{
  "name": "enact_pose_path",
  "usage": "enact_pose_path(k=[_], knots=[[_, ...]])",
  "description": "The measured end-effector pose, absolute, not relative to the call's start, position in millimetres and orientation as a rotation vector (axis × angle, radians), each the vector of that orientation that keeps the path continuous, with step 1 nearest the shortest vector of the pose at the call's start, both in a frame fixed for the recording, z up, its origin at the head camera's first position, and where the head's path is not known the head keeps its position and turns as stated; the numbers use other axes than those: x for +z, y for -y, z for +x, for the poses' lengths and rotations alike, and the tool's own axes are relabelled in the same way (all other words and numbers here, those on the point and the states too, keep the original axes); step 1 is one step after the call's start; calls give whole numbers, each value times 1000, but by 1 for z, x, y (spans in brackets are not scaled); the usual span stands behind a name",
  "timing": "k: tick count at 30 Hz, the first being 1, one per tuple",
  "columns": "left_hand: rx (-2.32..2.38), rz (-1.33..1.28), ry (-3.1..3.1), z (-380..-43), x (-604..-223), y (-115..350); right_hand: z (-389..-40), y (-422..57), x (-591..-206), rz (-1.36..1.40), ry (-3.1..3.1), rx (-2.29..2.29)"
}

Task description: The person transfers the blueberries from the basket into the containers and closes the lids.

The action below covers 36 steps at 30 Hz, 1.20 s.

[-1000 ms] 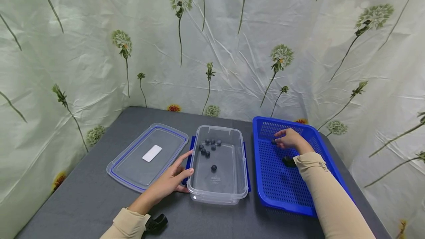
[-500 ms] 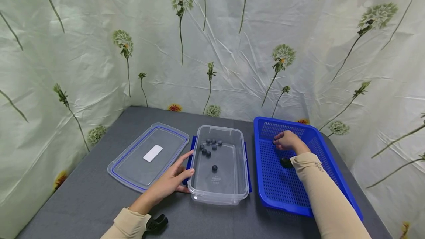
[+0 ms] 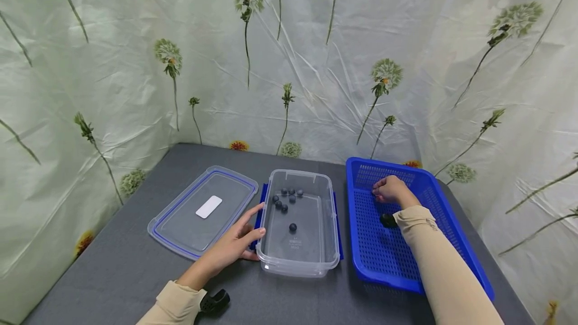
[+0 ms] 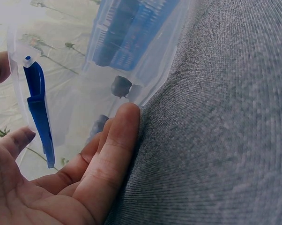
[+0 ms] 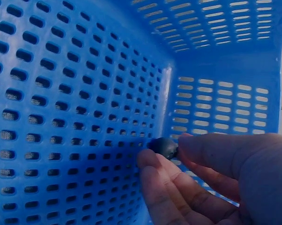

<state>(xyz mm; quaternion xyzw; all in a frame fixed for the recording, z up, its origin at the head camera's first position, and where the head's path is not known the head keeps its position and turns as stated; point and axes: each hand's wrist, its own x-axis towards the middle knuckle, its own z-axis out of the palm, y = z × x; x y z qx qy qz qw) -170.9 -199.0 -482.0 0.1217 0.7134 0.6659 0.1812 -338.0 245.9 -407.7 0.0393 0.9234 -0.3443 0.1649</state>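
In the head view, my right hand [image 3: 392,190] is down inside the blue plastic basket [image 3: 370,270], at its far left part. Its thumb and fingertips pinch a dark blueberry [image 5: 164,147], seen in the right wrist view close to the basket's floor and end wall. My left hand [image 3: 232,242] rests against the left side of a clear lidless container [image 3: 313,239], fingers spread and fairly straight beside its blue side clip [image 4: 38,108]. Several blueberries lie in the container: a group near the far left, and a single blueberry [image 3: 293,227] nearer the middle.
A clear lid [image 3: 180,232] with a blue seal and a white label [image 3: 209,206] lies flat left of the container. Grey cloth [image 3: 108,270] covers the table. A flower-printed curtain [image 3: 316,64] hangs behind.
My right fingers have closed in on the blueberry at the basket's far left. The left hand and the container have stayed put; the view has shifted slightly.
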Motion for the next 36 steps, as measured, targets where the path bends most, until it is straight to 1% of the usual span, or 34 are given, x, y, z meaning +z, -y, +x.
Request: enact_pose_path(k=[6, 17, 25, 36], knots=[[1874, 364, -2022, -173, -481, 200, -343, -249, -414, 127, -2648, -989], [1855, 336, -2042, -173, -482, 198, -341, -252, -416, 125, -2648, -1007], [1865, 339, -2029, -173, -483, 199, -342, -252, -419, 74, -2675, -992], [1873, 371, -2017, -173, -480, 199, -334, -246, -409, -7, -2607, -1100]])
